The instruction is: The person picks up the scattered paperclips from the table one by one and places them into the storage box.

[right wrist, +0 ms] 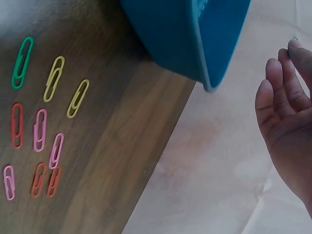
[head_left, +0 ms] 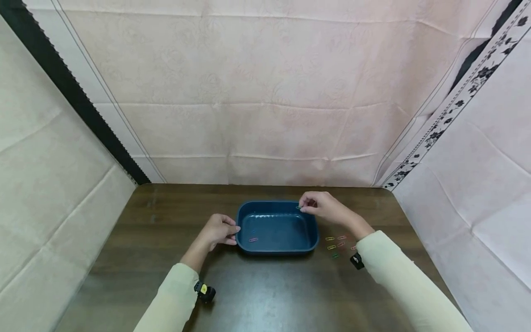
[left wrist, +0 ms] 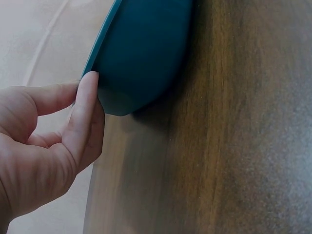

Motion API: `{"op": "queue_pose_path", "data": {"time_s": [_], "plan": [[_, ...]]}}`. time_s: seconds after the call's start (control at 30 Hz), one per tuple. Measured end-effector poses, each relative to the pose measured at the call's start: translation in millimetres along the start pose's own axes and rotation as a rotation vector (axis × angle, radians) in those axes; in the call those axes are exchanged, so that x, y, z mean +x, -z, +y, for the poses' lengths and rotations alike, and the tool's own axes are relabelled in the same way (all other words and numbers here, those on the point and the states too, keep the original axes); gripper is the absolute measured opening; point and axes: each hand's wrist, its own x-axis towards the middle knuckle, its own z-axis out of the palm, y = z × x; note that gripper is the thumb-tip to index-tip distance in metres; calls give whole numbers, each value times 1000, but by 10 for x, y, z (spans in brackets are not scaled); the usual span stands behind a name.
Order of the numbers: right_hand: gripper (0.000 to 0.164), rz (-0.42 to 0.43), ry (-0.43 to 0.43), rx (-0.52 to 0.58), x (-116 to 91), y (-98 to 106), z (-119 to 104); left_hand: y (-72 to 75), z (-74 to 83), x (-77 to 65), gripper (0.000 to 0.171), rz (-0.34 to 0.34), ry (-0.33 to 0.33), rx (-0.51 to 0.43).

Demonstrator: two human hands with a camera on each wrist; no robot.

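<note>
A blue rectangular tray [head_left: 277, 251] stands on the brown table, with a pink paper clip [head_left: 253, 240] lying inside near its left end. My left hand [head_left: 219, 229] pinches the tray's left rim between thumb and fingers; the left wrist view shows this grip on the tray wall [left wrist: 141, 53] closely. Over the tray's far right corner, my right hand [head_left: 325, 206] pinches a green paper clip [head_left: 298, 208] between thumb and forefinger. Only a tip of that clip shows in the right wrist view, where the right hand [right wrist: 287, 102] is seen beside the tray.
Right of the tray, several loose paper clips lie on the table [head_left: 265, 295]: a green clip [right wrist: 22, 63], yellow clips [right wrist: 54, 79], pink clips [right wrist: 40, 130] and red clips [right wrist: 17, 126]. Pale cloth [head_left: 265, 92] hangs behind the table and along both sides.
</note>
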Motion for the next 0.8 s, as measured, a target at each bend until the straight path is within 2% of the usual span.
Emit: {"op": "queue_pose_path", "data": {"time_s": [0.23,0.53,0.8], "plan": [[7,-50,4,-30,165,-92,-87,15,-45,15,18,7,-9,4],[8,-102,70,-68,340,-181,-154,6,-22,17,19,5,-2,-2],[8,-161,58,-101,509,-279,-273,15,-30,33,18,0,4,3]]}}
